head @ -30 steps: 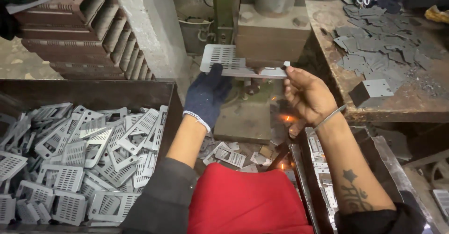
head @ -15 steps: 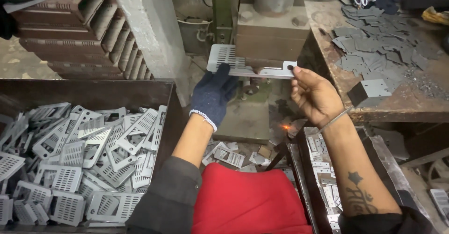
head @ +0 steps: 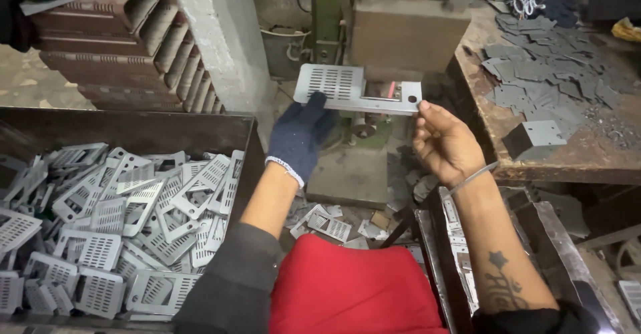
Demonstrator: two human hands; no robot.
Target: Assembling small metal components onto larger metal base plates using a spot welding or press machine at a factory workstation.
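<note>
A flat grey metal plate (head: 347, 88) with a slotted grille and a rectangular cut-out is held level in front of a press machine (head: 400, 33). My left hand (head: 302, 137), in a dark blue knit glove, grips the plate's left end from below. My bare right hand (head: 444, 140) pinches the plate's right end with thumb and fingertips. A thin bangle sits on the right wrist.
A dark bin (head: 133, 130) at left holds several matching perforated plates (head: 120, 227). A worn bench (head: 554, 167) at right carries grey metal offcuts (head: 547, 73). Stacked rusty trays (head: 113, 33) stand at back left. Loose plates (head: 327, 226) lie on the floor.
Both hands have carried the plate up and slightly away, closer to the press. The camera view has shifted a little.
</note>
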